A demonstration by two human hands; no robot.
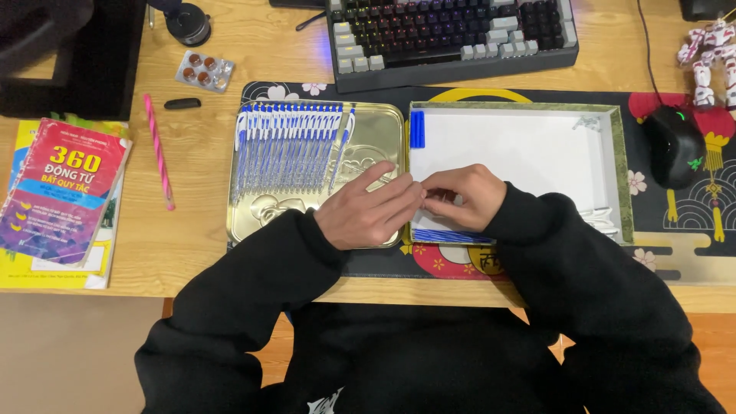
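Observation:
A gold metal tin lid lies open on the left, and several blue-and-white pens lie in a row across its upper part. To its right is a white-lined tray with a blue pen cap in its top left corner and more blue pens along its near edge. My left hand and my right hand meet at the seam between tin and tray, fingertips together. Whatever they pinch is hidden by the fingers.
A keyboard sits behind the tin and tray, a black mouse to the right. A pink pencil, a pill blister, a small black stick and a stack of books lie on the left.

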